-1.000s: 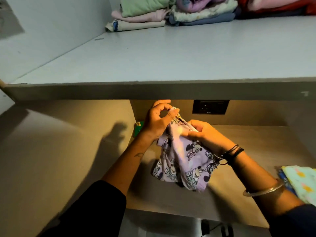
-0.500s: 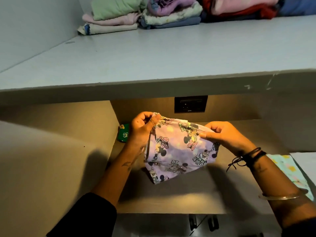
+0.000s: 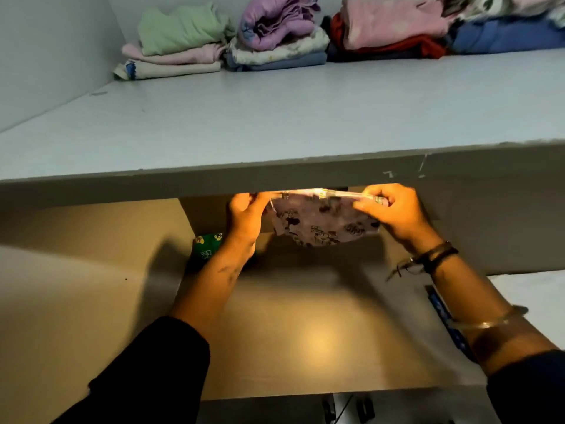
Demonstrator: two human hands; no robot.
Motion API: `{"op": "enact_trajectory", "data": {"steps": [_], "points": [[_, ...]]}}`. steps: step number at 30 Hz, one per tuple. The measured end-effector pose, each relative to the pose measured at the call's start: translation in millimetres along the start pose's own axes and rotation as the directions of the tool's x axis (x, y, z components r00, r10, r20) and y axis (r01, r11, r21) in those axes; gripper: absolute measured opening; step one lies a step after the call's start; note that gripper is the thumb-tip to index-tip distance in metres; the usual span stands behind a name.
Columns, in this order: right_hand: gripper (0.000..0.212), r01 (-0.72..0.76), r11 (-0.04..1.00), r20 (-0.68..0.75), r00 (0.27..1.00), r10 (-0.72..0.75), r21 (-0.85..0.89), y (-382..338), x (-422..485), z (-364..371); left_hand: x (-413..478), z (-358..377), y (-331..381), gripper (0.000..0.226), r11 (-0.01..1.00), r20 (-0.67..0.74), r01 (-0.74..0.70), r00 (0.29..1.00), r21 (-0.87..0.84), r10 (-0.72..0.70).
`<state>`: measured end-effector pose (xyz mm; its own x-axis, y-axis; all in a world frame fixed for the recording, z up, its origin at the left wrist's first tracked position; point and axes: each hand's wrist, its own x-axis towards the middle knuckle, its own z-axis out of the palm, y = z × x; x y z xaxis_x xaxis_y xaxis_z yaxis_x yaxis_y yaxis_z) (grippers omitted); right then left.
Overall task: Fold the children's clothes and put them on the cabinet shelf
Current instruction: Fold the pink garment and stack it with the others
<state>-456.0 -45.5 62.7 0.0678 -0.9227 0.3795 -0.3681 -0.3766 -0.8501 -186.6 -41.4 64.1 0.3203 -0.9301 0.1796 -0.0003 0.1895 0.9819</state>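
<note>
Lilac printed garment [image 3: 321,223], corners pinched by left hand [image 3: 244,217] and right hand [image 3: 396,215], top edge under shelf [image 3: 275,123]

A cabinet shelf [image 3: 275,117] spans the upper view, with folded clothes side by side along its back: a left stack [image 3: 177,53], a middle stack [image 3: 275,41] and a right stack [image 3: 428,29], each touching the next. Just below the shelf's front edge, a garment [image 3: 321,221] hangs between the left hand [image 3: 244,215], pinching its left end, and the right hand [image 3: 394,212], gripping its right end. Beneath lies a lower shelf [image 3: 305,332]; a small object [image 3: 208,244] sits at its back left, just beside the left wrist
</note>
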Motion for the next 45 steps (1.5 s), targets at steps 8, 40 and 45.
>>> {"op": "enact_trajectory", "data": {"steps": [8,40,45], "points": [[0.016,-0.262,0.964,0.385,0.886,0.258,-0.045,62,-125,11,-117,-79,-77,0.009,0.936,0.330,0.181,0.901,0.302,-0.281],[0.068,-0.046,0.607,0.078,0.981,0.176,-0.793,111,-153,70,-82,24,-157,0.058,0.581,0.147,0.004,0.966,0.814,-0.212],[0.082,0.117,0.575,0.364,0.869,0.336,-0.810,123,-168,85,-94,17,-170,0.061,0.445,0.113,0.023,0.954,0.895,-0.277]]}}
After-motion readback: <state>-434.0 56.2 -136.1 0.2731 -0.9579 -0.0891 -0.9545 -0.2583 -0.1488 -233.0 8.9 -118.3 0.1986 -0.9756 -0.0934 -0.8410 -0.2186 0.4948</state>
